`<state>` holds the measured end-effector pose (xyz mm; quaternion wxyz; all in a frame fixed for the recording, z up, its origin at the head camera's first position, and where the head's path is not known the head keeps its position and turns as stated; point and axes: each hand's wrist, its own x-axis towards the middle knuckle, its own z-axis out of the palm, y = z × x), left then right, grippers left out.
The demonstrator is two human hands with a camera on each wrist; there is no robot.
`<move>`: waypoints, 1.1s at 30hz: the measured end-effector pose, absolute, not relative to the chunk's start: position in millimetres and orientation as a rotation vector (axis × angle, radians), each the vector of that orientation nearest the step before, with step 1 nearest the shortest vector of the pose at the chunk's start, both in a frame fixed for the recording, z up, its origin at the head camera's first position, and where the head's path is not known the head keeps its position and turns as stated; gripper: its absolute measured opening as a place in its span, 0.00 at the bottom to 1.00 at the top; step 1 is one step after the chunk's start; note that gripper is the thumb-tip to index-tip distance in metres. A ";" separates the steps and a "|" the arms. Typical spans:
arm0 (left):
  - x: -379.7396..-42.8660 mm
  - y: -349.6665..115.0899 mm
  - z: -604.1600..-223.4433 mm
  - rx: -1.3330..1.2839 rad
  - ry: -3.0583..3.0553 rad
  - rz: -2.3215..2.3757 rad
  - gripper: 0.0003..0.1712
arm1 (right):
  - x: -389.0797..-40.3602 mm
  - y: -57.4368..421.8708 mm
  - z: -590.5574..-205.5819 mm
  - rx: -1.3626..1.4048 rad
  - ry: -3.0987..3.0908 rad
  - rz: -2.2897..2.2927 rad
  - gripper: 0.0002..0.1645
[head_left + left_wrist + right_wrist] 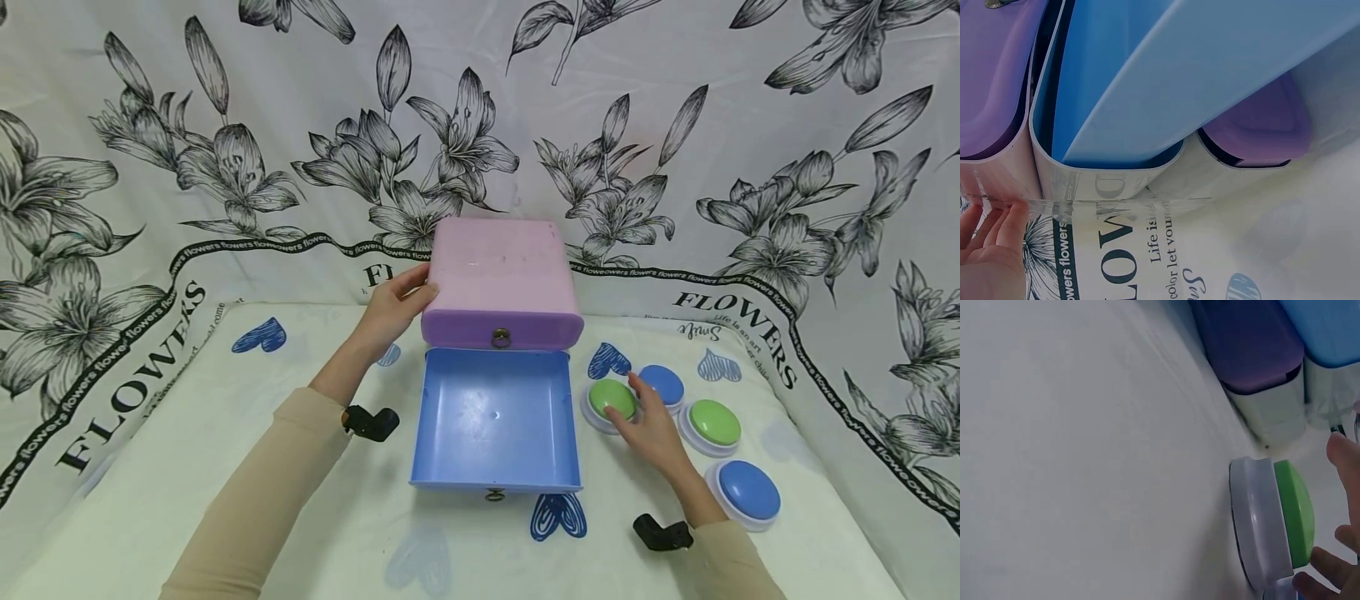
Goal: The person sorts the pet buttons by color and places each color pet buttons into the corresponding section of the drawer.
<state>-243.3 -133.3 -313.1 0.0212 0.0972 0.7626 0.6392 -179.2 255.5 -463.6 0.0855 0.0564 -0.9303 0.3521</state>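
A small chest of drawers (502, 267) has a pale pink top and a purple front with a ring pull. Its blue drawer (495, 433) is pulled out toward me, its bare floor showing. In the left wrist view a lower purple drawer (1263, 125) sits beneath the blue one. My left hand (393, 312) rests its fairly straight fingers against the chest's left side. On the right, my right hand (651, 425) is spread at a green push button (611, 397) in a white base; fingertips are at its dome in the right wrist view.
Right of that button stand a blue button (662, 385), another green button (715, 422) and a larger blue button (749, 489), close to my right forearm. A flower-printed cloth (637, 50) hangs behind the chest. Blue hearts mark the white table cover (337, 517).
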 end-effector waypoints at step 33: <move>-242.4 -133.2 -313.4 0.275 2.358 1.973 0.33 | -190.1 248.4 -470.8 0.023 -2.898 0.955 0.47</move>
